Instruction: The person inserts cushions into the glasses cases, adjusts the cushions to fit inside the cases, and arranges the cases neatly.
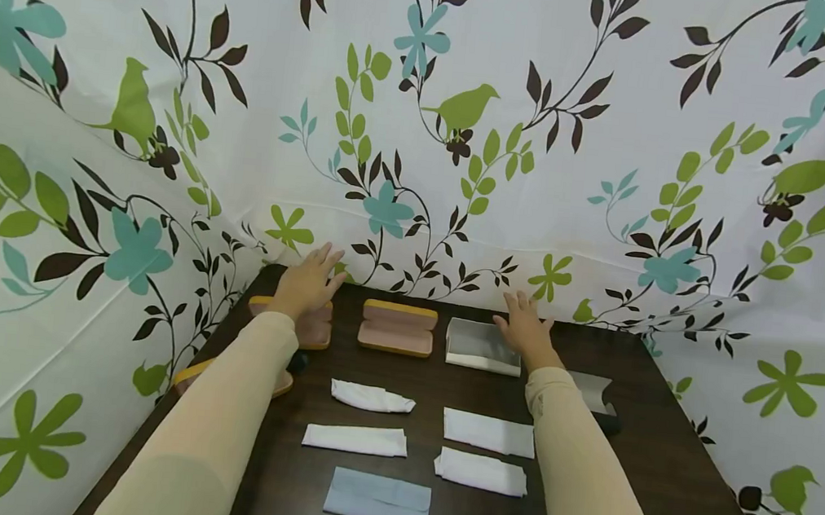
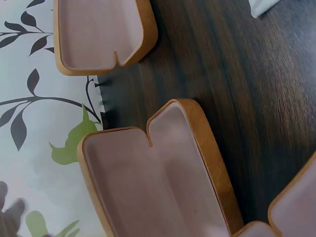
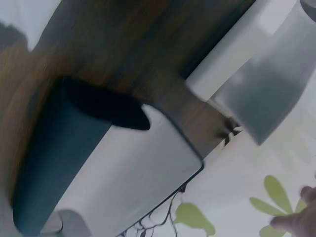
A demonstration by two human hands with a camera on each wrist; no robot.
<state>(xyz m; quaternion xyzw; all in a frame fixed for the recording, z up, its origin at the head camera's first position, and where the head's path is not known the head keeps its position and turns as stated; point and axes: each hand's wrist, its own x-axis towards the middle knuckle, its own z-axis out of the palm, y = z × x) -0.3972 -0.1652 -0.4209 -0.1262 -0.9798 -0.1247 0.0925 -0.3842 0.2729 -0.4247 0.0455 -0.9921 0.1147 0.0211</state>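
Note:
My left hand (image 1: 305, 282) is spread at the table's back edge, fingers apart and holding nothing. It overlaps an opened orange glasses case (image 1: 314, 329) with pink lining in the head view. My right hand (image 1: 528, 331) is likewise spread, with nothing in it, at the right end of an opened white glasses case (image 1: 481, 353). Another orange glasses case (image 1: 396, 338) stands opened between the hands. Part of a third orange case (image 1: 284, 383) shows behind my left forearm. A dark glasses case (image 3: 59, 153) with a pale lining lies opened beyond my right forearm.
Folded white cloths (image 1: 371, 398) lie mid-table, with others (image 1: 489, 433) to their right. A blue-grey pouch (image 1: 377, 500) lies nearest the front. Patterned fabric (image 1: 420, 168) hangs along the back and sides of the dark table (image 1: 673, 477). A small black object (image 1: 298, 362) sits beside my left forearm.

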